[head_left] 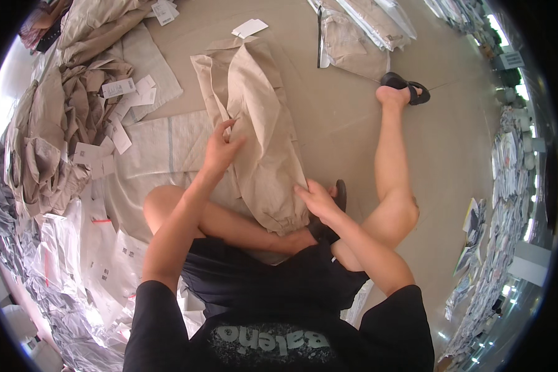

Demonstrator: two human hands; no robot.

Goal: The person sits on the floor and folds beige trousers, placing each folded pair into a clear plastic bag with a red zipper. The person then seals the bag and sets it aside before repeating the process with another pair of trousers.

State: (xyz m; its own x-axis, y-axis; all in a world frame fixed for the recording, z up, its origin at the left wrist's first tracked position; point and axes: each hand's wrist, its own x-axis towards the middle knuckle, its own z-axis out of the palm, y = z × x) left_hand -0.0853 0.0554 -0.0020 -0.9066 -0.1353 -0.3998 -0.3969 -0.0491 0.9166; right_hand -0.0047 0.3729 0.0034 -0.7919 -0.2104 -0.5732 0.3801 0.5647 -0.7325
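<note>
A pair of beige trousers [263, 133] lies lengthwise on the floor in front of me, its elastic cuff close to my crossed leg. At its far end rests a white tag [250, 28]. My left hand [223, 147] is at the upper left part of the cloth, thumb and fingers curled together; a fold seems pinched there, partly hidden. Lower down, my right hand [316, 197] grips the right edge of the trouser leg near the cuff between thumb and fingers.
A heap of crumpled beige trousers [68, 124] with white tags [118, 88] lies to the left. Clear plastic bags [74, 260] spread at lower left. Bagged folded garments [356, 40] lie at the far right. Stacks of packages [505, 186] line the right side.
</note>
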